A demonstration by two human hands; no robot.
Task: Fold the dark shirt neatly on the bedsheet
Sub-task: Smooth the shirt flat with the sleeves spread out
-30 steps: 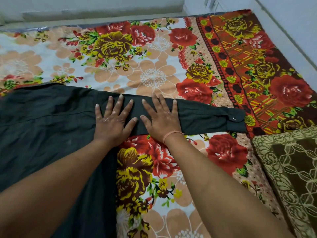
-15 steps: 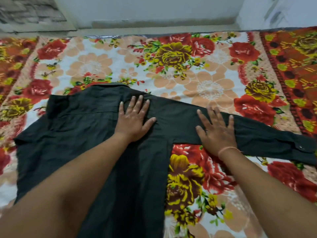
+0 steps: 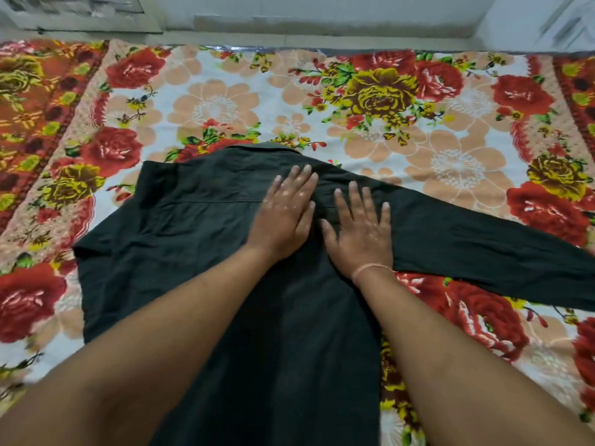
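Note:
The dark shirt (image 3: pixel 180 239) lies flat, back side up, on the floral bedsheet (image 3: pixel 244 101), with its collar at the far edge. Its right sleeve (image 3: pixel 483 243) stretches out to the right and runs off the frame. The left side looks folded in over the body. My left hand (image 3: pixel 285 214) rests flat with spread fingers on the shoulder area just below the collar. Beside it, my right hand (image 3: pixel 360 230) presses flat on the shoulder seam where the sleeve begins. Neither hand grips the cloth. My forearms hide the lower part of the shirt.
The bedsheet has red and yellow roses on white, with orange patterned borders at the left (image 3: pixel 29 101) and right (image 3: pixel 579 85). A pale wall (image 3: pixel 322 17) and floor strip run along the bed's far edge.
The view swung left from the sleeve cuff to the shirt body. Both hands slid left along the sleeve onto the shoulder, and the right hand closed in beside the left.

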